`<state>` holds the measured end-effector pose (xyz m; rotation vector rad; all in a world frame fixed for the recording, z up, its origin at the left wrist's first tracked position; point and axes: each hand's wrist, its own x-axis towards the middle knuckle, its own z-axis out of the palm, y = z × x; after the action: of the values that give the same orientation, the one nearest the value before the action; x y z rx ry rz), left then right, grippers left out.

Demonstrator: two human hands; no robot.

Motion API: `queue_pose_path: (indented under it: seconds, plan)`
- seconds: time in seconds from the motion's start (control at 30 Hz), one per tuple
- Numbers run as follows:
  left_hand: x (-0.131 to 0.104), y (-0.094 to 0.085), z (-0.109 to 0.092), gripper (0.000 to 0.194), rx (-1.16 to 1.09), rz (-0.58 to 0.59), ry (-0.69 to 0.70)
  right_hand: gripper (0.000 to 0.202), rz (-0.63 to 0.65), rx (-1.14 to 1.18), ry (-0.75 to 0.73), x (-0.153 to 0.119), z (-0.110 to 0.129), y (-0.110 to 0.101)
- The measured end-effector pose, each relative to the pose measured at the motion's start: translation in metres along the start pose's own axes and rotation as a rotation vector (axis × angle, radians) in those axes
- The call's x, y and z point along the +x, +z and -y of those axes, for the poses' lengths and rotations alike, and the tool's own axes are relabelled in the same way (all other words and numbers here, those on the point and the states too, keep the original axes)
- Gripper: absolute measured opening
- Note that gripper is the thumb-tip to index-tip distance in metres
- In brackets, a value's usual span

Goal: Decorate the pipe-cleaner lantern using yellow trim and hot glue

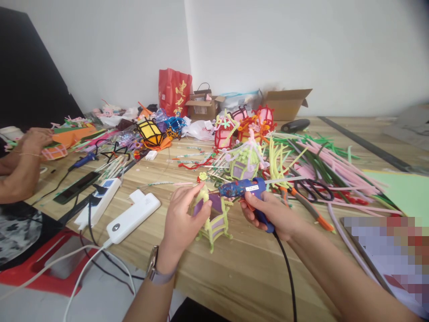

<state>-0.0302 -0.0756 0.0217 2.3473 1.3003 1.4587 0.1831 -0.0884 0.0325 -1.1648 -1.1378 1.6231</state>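
Apparently, left hand (181, 214) pinches lantern (218, 223) near table edge (192, 286); right hand (273, 212) grips glue gun (236, 188).

The glue gun (253, 185) is blue, the lantern (218, 223) yellow-green and purple.

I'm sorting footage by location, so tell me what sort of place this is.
Probably a craft workroom: the right hand holds a glue gun, pipe cleaners lie heaped on the table, and small lanterns sit nearby.

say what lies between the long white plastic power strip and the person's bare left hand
In the head view, a rounded rectangular white plastic block lies between the power strip and the left hand.
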Motion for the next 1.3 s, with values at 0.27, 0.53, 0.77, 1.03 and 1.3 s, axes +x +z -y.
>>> queue_pose_path:
  seconds: [0.27,0.53,0.77,1.03,1.3]
  plan:
    - [-0.0005,-0.0005,-0.0004,0.031,0.001,0.003,-0.006,0.056,-0.025,-0.019,0.015,-0.0010,0.0005,0.0021]
    - [0.0000,-0.0002,-0.0010,0.031,0.000,0.010,-0.012,0.056,-0.041,-0.030,0.014,-0.0011,-0.0009,0.0019]
    - [-0.0003,-0.0010,-0.0019,0.031,0.002,0.011,-0.034,0.056,-0.048,-0.040,0.004,-0.0023,-0.0008,0.0025]
    - [-0.0004,-0.0004,-0.0025,0.027,-0.015,0.009,-0.067,0.057,-0.059,-0.040,0.009,-0.0009,-0.0016,0.0036]
    - [-0.0021,0.0004,-0.0021,0.025,-0.078,0.034,-0.136,0.055,-0.057,-0.054,0.004,-0.0018,-0.0025,0.0021]
